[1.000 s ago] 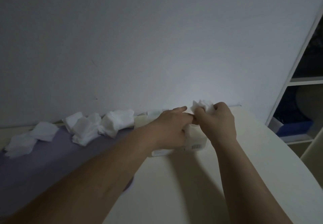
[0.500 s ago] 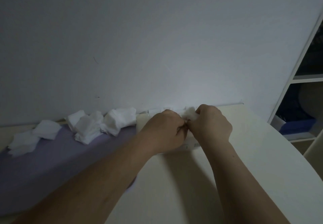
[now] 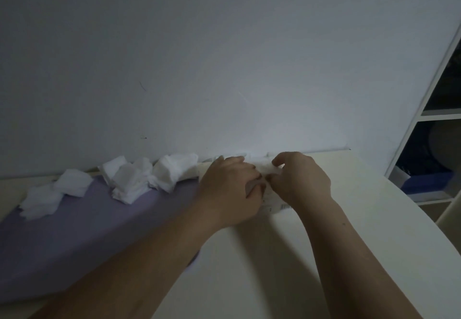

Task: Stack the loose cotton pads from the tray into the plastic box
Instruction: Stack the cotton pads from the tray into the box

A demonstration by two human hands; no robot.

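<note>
Both hands meet over the plastic box (image 3: 277,203), which stands at the far edge of the tabletop (image 3: 336,256) close to the wall (image 3: 224,57). Only its near lower corner with a label shows below the knuckles. The right hand (image 3: 303,181) has its fingers (image 3: 280,163) curled and pinching a white cotton pad (image 3: 265,169) just above the box opening. It is probably held by the edge so it can go in flat on the stack rather than crumpled. The left hand (image 3: 229,189) also has curled fingers, their tips at the near end of the same pad. In this dim light I cannot tell whether they pinch the pad or only steady the box against the push. Either way, two hands on one thin, floppy pad make sense, since it folds easily and the opening looks narrow.

The purple tray (image 3: 74,239) lies to the left, touching or just beside the box. The loose pads (image 3: 174,173) sit in several small heaps along the tray's far rim against the wall, the nearest heap just beside the left wrist and an easy reach. Much of the task seems left, judging by those heaps. A white shelf (image 3: 434,116) stands at the far right, well apart from the work.
</note>
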